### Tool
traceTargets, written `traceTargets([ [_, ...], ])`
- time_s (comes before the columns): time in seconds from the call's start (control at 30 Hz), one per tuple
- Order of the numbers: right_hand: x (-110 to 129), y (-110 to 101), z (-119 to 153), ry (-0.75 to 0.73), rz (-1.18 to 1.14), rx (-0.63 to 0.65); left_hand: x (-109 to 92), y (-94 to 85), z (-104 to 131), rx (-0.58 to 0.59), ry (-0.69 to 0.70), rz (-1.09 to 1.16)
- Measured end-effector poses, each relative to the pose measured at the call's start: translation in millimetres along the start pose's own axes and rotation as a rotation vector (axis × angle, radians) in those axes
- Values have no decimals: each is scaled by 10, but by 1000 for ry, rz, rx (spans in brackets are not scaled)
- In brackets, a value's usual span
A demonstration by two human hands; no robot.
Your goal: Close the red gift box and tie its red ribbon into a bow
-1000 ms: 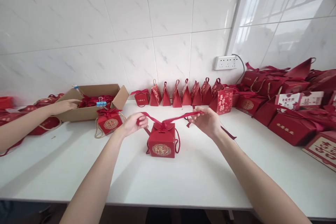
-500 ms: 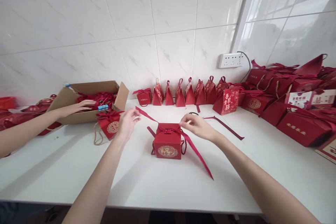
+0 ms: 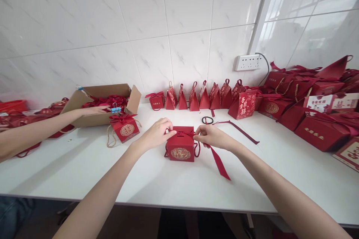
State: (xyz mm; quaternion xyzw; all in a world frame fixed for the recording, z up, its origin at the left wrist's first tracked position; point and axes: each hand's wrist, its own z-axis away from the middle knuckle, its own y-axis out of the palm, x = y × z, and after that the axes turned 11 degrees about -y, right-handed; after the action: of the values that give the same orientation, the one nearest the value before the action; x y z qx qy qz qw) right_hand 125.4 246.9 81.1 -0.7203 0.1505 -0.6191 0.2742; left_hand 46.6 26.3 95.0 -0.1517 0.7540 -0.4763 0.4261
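Note:
A red gift box (image 3: 180,153) with a gold emblem and dark red cord handles stands upright on the white table. My left hand (image 3: 160,133) is pinched at the top left of the box, fingertips on the ribbon there. At the box's top right, my right hand (image 3: 209,135) pinches the red ribbon (image 3: 220,162), whose loose end trails down to the right onto the table. The part of the ribbon between my fingertips is mostly hidden.
Another person's arm (image 3: 53,129) reaches into a cardboard box (image 3: 92,121) of red ribbon at the left. Beside it sits a red box (image 3: 126,130). Small red boxes (image 3: 194,99) line the wall. More boxes (image 3: 322,134) pile up at the right, near a black ring (image 3: 207,120).
My left hand has come down and right, from holding the ribbon's end out to the left, to the box top. My right hand remains at the box's right side. The view has shifted slightly.

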Motion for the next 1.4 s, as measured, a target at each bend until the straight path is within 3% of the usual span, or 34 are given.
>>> traceTargets([
  [0.13, -94, -38, 52, 8, -202, 98, 78, -29, 13, 83, -218, 214],
  [0.23, -164, 31, 63, -3, -426, 54, 137, -53, 23, 230, -382, 372],
  [0.33, -191, 115, 70, -22, -522, -18, 190, -87, 44, 411, -444, 541],
  [0.47, -208, 134, 71, -66, -505, -8, 269, -50, 61, 372, -451, 751],
  [0.63, -211, 45, 83, -2, -370, 11, 349, 47, 69, 336, -464, 742],
  [0.7, -214, 7, 120, 9, -338, 8, 365, -169, 88, 221, -469, 753],
  [0.73, -221, -9, 145, 8, -322, 11, 364, -372, 105, 117, -462, 787],
  [0.8, -246, -38, 198, 9, -295, 28, 327, -921, 148, -214, -352, 1046],
  [0.87, -280, -56, 231, 8, -283, 50, 228, -1487, 181, -463, -211, 1141],
  [0.9, -294, -58, 234, 1, -281, 52, 160, -1691, 177, -755, -84, 1261],
  [0.93, -301, -53, 228, -4, -281, 49, 88, -1805, 154, -965, 48, 1362],
  [0.97, -298, -40, 215, -1, -288, 40, 20, -1810, 113, -1059, 82, 1426],
  [1.03, -262, 7, 177, 28, -328, 4, -81, -1503, 6, -812, -30, 1353],
  [1.07, -231, 39, 157, 48, -355, -17, -106, -1227, -39, -643, -107, 1292],
  [1.13, -160, 108, 126, 74, -402, -45, -99, -590, -79, -212, -226, 836],
  [1.17, -130, 140, 117, 77, -409, -51, -69, -294, -73, -79, -226, 660],
  [1.23, -94, 192, 116, 70, -386, -54, 28, 143, -29, 57, -315, 504],
  [1.3, -102, 220, 134, 40, -362, -57, 134, 338, 23, 151, -392, 466],
  [1.4, -174, 214, 182, -47, -422, -25, 220, 341, 87, 264, -396, 496],
])
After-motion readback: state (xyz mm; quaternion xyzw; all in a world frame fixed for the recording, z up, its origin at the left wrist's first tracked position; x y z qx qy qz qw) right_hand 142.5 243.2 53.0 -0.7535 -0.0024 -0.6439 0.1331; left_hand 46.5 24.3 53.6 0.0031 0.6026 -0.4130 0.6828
